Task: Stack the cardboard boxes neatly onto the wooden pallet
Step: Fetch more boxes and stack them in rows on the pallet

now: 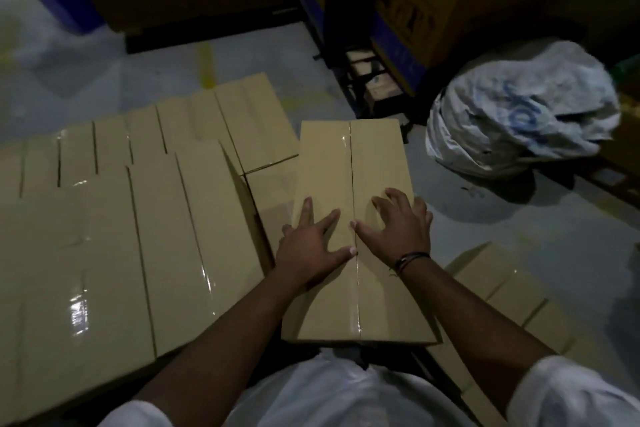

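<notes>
I see both hands flat on one taped cardboard box [356, 236] — the left hand [311, 246] and the right hand [398, 229] each have fingers spread, palms pressing its top on either side of the tape seam, gripping nothing. The box sits just right of the stacked boxes [121, 218], its near end towards me. A crumpled white sack [519, 114] lies on the floor [450, 211] beyond — well apart.

Stacked boxes [86, 236] run off the left edge.

White sleeves [571, 395], dark wristband [410, 258].
</notes>
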`<action>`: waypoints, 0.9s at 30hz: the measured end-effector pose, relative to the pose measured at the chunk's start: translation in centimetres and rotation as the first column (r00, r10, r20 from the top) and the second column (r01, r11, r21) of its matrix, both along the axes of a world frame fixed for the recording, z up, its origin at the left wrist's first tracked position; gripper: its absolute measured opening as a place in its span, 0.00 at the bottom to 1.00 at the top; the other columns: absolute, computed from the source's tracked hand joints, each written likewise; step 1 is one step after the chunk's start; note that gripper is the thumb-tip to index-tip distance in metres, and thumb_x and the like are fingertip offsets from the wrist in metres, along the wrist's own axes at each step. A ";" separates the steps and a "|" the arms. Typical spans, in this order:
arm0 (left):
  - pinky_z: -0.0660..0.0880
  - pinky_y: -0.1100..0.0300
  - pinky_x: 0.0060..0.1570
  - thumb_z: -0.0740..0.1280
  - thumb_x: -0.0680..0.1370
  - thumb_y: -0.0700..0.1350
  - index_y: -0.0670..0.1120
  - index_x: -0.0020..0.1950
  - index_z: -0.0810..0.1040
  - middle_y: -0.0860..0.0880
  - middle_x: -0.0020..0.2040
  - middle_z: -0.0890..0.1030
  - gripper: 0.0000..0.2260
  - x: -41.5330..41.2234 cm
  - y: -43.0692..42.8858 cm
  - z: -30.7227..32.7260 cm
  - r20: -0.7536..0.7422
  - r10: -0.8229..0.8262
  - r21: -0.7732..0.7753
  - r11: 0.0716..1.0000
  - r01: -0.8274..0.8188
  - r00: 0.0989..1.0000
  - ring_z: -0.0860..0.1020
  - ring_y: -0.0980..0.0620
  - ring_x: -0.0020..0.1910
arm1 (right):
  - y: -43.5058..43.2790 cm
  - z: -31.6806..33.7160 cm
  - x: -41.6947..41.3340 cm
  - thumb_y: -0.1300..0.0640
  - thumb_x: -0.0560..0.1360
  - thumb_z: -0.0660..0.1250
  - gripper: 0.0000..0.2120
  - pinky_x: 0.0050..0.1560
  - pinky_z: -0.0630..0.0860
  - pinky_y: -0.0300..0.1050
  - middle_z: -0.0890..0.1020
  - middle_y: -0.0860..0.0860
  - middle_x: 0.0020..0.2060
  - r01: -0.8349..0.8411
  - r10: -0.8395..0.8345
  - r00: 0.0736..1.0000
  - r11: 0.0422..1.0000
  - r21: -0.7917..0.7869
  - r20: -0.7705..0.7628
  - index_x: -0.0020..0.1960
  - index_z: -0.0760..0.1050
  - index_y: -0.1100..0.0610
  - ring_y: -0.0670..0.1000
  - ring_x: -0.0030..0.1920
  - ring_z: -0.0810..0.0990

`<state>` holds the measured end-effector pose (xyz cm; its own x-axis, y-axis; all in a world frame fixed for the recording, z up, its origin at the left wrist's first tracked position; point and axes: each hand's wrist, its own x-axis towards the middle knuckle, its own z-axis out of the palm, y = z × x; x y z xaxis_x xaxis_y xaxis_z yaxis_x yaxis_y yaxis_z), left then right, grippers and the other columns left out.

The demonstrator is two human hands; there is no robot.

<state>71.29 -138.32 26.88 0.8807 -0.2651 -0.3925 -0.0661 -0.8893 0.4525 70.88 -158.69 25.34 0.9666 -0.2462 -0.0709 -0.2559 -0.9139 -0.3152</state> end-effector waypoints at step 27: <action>0.61 0.36 0.73 0.66 0.71 0.74 0.61 0.82 0.46 0.51 0.80 0.28 0.47 7.9 4.7 -6.1 -0.050 0.255 0.111 0.962 -0.249 0.966 0.53 0.28 0.78 | 4.9 -5.8 16.1 0.25 0.68 0.63 0.39 0.74 0.57 0.64 0.54 0.45 0.78 -0.435 0.448 0.866 0.894 0.107 -0.222 0.74 0.62 0.39 0.63 0.77 0.49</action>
